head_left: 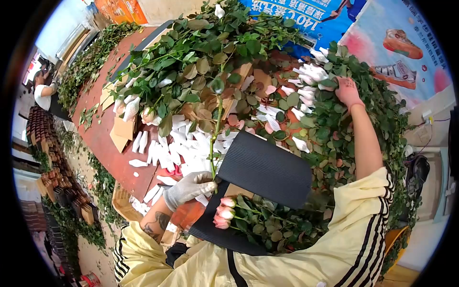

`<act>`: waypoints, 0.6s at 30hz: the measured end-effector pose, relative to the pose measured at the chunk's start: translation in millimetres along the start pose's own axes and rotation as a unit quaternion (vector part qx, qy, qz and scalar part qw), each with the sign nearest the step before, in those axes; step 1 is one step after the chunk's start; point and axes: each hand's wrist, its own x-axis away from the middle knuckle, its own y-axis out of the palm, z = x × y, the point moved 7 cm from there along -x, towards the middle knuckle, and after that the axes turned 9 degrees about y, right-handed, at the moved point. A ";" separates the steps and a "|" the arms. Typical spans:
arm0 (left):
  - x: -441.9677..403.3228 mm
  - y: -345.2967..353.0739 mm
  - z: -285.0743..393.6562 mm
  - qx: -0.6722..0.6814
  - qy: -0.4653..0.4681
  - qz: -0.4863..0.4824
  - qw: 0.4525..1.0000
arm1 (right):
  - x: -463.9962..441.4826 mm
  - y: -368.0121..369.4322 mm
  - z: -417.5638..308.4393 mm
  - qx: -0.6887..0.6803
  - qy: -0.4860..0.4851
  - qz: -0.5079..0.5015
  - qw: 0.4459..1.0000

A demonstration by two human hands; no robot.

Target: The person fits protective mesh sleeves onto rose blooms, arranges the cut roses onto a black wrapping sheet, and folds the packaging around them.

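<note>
My left hand [190, 189], in a pale grey glove, pinches the lower end of a long rose stem [215, 129]. The stem stands nearly upright, its top merging with the leaves behind. At the right, my right hand [349, 92], in a pink glove, reaches into a leafy heap of roses [330, 124] beside several buds in white net sleeves [311, 74]. Leaves hide its fingertips. Close to my body, pink roses [225, 210] lie on a black ribbed sheet [265, 167], with one flap folded over near their stems.
Loose white net sleeves [179, 148] cover part of the red table [119, 162], near cardboard pieces [122, 134]. More leafy roses [191, 62] are piled at the back. Far left, another person [45, 91] stands by greenery; stacked bundles [52, 148] line the floor.
</note>
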 end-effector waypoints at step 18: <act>173.4 -325.8 155.5 -0.319 0.117 0.390 0.856 | 190.5 -274.0 212.9 -0.185 0.134 0.383 0.895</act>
